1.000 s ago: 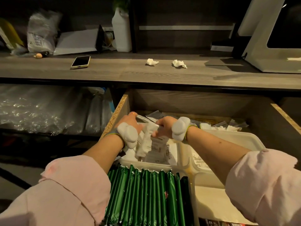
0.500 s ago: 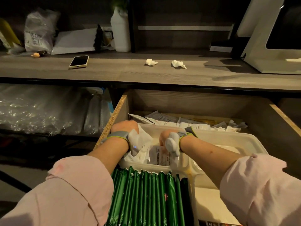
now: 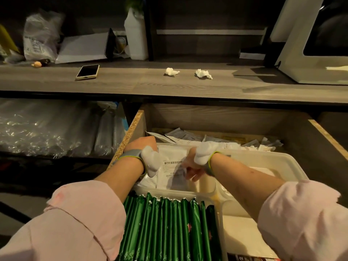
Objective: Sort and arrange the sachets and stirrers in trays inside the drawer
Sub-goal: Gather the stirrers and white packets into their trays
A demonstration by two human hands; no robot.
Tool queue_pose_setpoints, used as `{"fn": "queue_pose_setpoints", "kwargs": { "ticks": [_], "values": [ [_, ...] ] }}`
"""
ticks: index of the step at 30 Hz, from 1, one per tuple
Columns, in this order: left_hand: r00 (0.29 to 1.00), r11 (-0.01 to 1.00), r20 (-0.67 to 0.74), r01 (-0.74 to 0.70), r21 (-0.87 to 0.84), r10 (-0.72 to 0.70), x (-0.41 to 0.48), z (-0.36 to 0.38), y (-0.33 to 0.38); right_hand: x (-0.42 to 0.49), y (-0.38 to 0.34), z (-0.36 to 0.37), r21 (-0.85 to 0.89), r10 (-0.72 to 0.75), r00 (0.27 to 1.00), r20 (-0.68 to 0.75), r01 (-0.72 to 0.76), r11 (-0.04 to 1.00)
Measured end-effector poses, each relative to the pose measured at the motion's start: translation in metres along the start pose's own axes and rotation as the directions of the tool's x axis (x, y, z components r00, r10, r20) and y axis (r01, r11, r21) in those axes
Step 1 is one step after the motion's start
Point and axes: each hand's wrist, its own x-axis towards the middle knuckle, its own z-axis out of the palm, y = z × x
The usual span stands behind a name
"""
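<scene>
The open wooden drawer (image 3: 131, 127) holds white plastic trays. In the far-left tray (image 3: 199, 191) lie white sachets (image 3: 173, 166) with printed text. My left hand (image 3: 143, 147) rests at that tray's far-left corner, fingers curled down over the sachet stack. My right hand (image 3: 192, 166) is turned palm-down inside the same tray, fingers closed on the right edge of the top sachets. A row of green sachets (image 3: 169, 228) stands upright in the near tray. More loose white sachets (image 3: 188, 138) are piled at the drawer's back. A larger white tray (image 3: 273, 161) sits to the right.
The grey wooden counter (image 3: 169, 85) above the drawer carries a phone (image 3: 88, 71), two crumpled tissues (image 3: 171, 71), a white bottle (image 3: 136, 36) and a white machine (image 3: 310, 53) at right. Clear plastic-wrapped bundles (image 3: 47, 129) fill the shelf left of the drawer.
Both hands have lowered a bunch of white sachets from above the tray down into it. The right hand has rotated palm-down and moved slightly right; the left hand has shifted to the tray's corner.
</scene>
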Motion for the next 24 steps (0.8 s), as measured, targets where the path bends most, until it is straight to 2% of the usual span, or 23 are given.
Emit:
{"fn": "queue_pose_setpoints", "kwargs": {
  "ticks": [3, 5, 7, 8, 10, 11, 12, 13, 14, 16, 17, 18, 20, 22, 23, 24],
  "values": [
    [0.999, 1.0, 0.035, 0.01, 0.001, -0.01, 0.0, 0.001, -0.001, 0.006, 0.0, 0.022, -0.057, 0.012, 0.999, 0.048, -0.009, 0.998],
    [0.999, 1.0, 0.036, 0.012, -0.016, -0.011, 0.001, 0.002, -0.001, 0.003, -0.006, 0.02, -0.224, 0.057, 0.995, 0.078, -0.039, 0.974],
    [0.999, 0.999, 0.036, 0.009, -0.04, -0.007, 0.002, 0.0, -0.001, -0.002, -0.019, 0.003, -0.387, -0.065, 0.988, -0.14, 0.006, 0.922],
    [0.999, 0.999, 0.033, 0.008, -0.053, -0.006, 0.004, 0.0, -0.001, -0.002, -0.025, -0.008, -0.399, -0.137, 0.959, -0.247, 0.028, 0.917],
    [1.0, 0.997, 0.015, 0.012, -0.082, -0.011, 0.004, 0.0, -0.001, 0.005, -0.035, -0.027, -0.396, -0.291, 0.853, -0.434, 0.109, 0.912],
    [1.0, 0.995, 0.001, 0.012, -0.097, -0.012, 0.004, 0.0, -0.001, 0.012, -0.038, -0.031, -0.382, -0.365, 0.787, -0.498, 0.178, 0.907],
    [1.0, 0.993, -0.016, 0.013, -0.114, -0.014, 0.005, 0.001, -0.001, 0.018, -0.043, -0.031, -0.396, -0.431, 0.748, -0.505, 0.243, 0.886],
    [0.999, 0.99, -0.025, 0.017, -0.138, -0.021, 0.006, 0.001, -0.001, 0.023, -0.048, -0.029, -0.438, -0.479, 0.746, -0.462, 0.277, 0.855],
    [0.999, 0.987, -0.024, 0.023, -0.159, -0.027, 0.006, 0.0, 0.0, 0.026, -0.051, -0.026, -0.464, -0.48, 0.777, -0.407, 0.277, 0.841],
    [0.999, 0.981, -0.003, 0.038, -0.19, -0.039, 0.005, -0.003, 0.001, 0.037, -0.056, -0.021, -0.504, -0.349, 0.894, -0.281, 0.173, 0.847],
    [0.999, 0.978, 0.0, 0.045, -0.204, -0.046, 0.005, -0.003, 0.001, 0.042, -0.057, -0.02, -0.513, -0.293, 0.924, -0.246, 0.132, 0.848],
    [0.999, 0.974, -0.015, 0.046, -0.223, -0.051, 0.004, -0.003, 0.002, 0.044, -0.058, -0.019, -0.484, -0.269, 0.926, -0.264, 0.114, 0.867],
    [0.993, 0.953, -0.094, 0.038, -0.301, -0.07, 0.003, -0.003, 0.005, 0.041, -0.058, -0.021, -0.382, -0.306, 0.877, -0.371, 0.156, 0.911],
    [0.983, 0.868, -0.139, 0.039, -0.496, -0.123, 0.002, -0.004, 0.006, 0.028, -0.058, -0.029, -0.314, -0.375, 0.812, -0.448, 0.25, 0.916],
    [0.981, 0.755, -0.118, 0.041, -0.654, -0.155, 0.003, -0.005, 0.006, 0.02, -0.058, -0.033, -0.286, -0.411, 0.778, -0.475, 0.305, 0.908],
    [0.985, 0.588, -0.052, 0.057, -0.807, -0.166, 0.003, -0.006, 0.006, 0.008, -0.057, -0.037, -0.261, -0.442, 0.75, -0.492, 0.357, 0.897]
  ]
}}
